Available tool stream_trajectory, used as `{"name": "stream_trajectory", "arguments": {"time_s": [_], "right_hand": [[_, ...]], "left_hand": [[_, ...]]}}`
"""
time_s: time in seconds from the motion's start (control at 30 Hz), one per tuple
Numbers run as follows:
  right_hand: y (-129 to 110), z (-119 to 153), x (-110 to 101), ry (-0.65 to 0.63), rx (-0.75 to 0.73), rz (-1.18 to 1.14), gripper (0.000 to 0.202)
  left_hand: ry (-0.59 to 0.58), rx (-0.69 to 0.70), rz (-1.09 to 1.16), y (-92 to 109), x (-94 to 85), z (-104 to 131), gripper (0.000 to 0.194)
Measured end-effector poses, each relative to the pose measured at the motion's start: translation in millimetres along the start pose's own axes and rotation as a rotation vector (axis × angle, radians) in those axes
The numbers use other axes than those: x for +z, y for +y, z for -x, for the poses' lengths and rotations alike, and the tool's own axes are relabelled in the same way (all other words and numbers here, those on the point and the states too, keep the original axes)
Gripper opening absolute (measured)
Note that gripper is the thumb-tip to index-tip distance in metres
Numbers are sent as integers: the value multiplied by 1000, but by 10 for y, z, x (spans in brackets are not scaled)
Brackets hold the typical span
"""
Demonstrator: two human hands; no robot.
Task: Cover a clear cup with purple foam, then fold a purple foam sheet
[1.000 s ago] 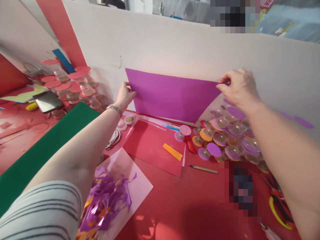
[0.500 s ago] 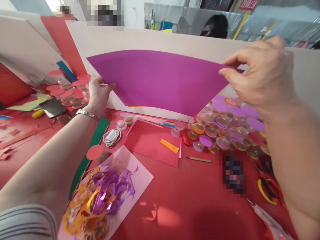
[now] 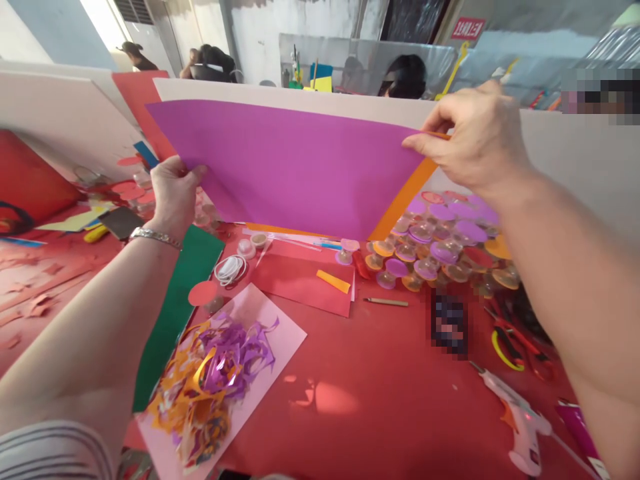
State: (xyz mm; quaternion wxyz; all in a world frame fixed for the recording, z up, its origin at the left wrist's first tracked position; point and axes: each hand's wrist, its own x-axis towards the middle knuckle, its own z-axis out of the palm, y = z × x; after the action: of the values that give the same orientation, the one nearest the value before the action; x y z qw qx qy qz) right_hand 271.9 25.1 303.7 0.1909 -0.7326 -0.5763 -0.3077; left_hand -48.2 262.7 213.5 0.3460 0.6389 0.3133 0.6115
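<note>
A large purple paper sheet [image 3: 295, 170] is held up between my two hands, with its top edge slightly bowed. Behind it, an orange paper sheet [image 3: 406, 200] shows along the right and bottom edges. My left hand [image 3: 174, 190] pinches the left edge, thumb in front. At the upper right corner, my right hand [image 3: 465, 130] grips both sheets between thumb and fingers. Below the paper, a pink sheet [image 3: 285, 337] carries a heap of purple and orange paper scraps [image 3: 220, 380]. Small clear cups with purple discs [image 3: 445, 250] cluster under my right arm.
A white glue gun [image 3: 520, 413] and pliers [image 3: 515, 347] lie on the red table [image 3: 370, 400] at right. A white board [image 3: 560, 147] stands upright behind the paper. Green card [image 3: 175, 313], a coiled white cable [image 3: 231, 269] and red paper [image 3: 295, 280] lie nearer the left and middle. People sit beyond.
Both hands have shifted left with the paper. The purple sheet looks flatter, and more of the orange sheet shows at its right edge. The camera view has tilted up a little.
</note>
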Motion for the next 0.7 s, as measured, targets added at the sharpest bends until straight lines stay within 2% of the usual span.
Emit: {"name": "stream_trajectory", "arguments": {"time_s": [0.17, 0.3, 0.53, 0.7], "right_hand": [[153, -164, 137, -53, 3, -241, 39], [204, -306, 282, -115, -47, -253, 22], [229, -414, 752, -200, -27, -136, 25], [366, -387, 1060, -273, -3, -85, 29]], "left_hand": [[0, 103, -77, 110, -76, -84, 19], [41, 124, -135, 91, -99, -195, 20], [80, -11, -209, -223, 50, -295, 21], [31, -63, -207, -465, 192, -329, 19]]}}
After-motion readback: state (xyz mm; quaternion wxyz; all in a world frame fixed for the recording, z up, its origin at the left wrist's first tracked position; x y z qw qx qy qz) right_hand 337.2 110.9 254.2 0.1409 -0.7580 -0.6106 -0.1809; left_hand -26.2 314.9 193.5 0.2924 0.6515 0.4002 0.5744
